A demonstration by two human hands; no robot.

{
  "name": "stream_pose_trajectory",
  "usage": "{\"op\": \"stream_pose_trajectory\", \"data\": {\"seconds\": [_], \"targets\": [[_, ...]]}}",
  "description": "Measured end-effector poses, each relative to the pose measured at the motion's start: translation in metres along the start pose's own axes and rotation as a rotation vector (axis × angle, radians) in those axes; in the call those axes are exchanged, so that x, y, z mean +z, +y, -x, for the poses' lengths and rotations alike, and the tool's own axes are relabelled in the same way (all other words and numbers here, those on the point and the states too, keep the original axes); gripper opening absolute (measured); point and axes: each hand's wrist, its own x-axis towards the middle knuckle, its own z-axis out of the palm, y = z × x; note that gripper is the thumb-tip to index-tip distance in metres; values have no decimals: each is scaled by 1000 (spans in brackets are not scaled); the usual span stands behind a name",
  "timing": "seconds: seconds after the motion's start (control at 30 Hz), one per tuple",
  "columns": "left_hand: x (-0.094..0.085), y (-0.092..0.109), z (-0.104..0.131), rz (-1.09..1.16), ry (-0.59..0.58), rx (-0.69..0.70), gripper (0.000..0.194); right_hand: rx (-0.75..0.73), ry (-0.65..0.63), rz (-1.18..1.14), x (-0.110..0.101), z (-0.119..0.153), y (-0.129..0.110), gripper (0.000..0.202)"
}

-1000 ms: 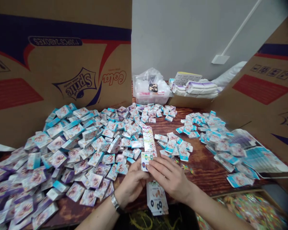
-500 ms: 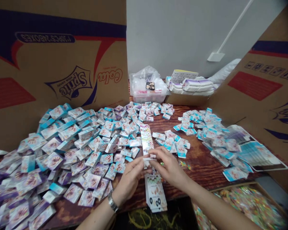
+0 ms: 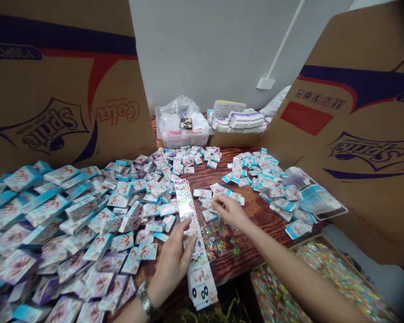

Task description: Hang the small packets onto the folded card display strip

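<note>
My left hand (image 3: 177, 253), with a metal watch at the wrist, rests over a stack of long printed sticker strips (image 3: 198, 258). Its thumb and forefinger are apart at the strips' left edge. My right hand (image 3: 234, 213) reaches past the strips to a small group of white-and-blue cartons (image 3: 218, 189). Its fingers are curled together at a small carton (image 3: 207, 203), whose far end shows by the fingertips. Small clear packets with coloured pieces (image 3: 218, 240) lie on the table under my right wrist, beside the strips.
A large heap of small cartons (image 3: 87, 211) covers the left. More cartons (image 3: 269, 179) and a printed sheet stack (image 3: 319, 197) lie right. Big cardboard boxes (image 3: 54, 80) flank both sides. A box of colourful packets (image 3: 323, 278) stands lower right; a plastic tub (image 3: 182, 139) stands behind.
My hands have come apart from the folded strip they held together. The right hand has moved to the cartons, the left stays by the strips. The view has turned right.
</note>
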Motion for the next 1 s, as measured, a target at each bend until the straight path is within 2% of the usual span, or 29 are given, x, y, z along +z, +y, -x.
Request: {"op": "stream_pose_trajectory", "data": {"seconds": [0.07,0.17,0.33,0.43,0.53,0.63,0.7,0.77,0.87,1.0], "targets": [[3,3,-2,11,-14,29,32,26,6,61,-3,-22,24,23],[8,8,-2,25,-58,80,24,-49,-83,117,2,-56,42,14],[8,13,5,40,-55,66,23,-125,-284,215,14,-94,49,4],[7,9,7,60,-40,29,23,-102,-285,249,14,-97,50,6],[8,7,4,100,-41,-18,23,-76,-229,228,5,-90,50,13],[14,10,-9,177,-43,-94,25,-44,-168,157,-11,-78,43,17],[19,16,-21,218,-12,-114,35,-30,-116,104,-22,-64,31,22],[26,22,-33,231,25,-89,52,-32,-59,-39,-28,-44,13,26],[35,28,-40,258,13,-33,68,-28,-2,-429,-24,-5,-18,21],[41,23,-27,265,-67,-19,69,101,-7,-691,-3,38,-45,19]]}}
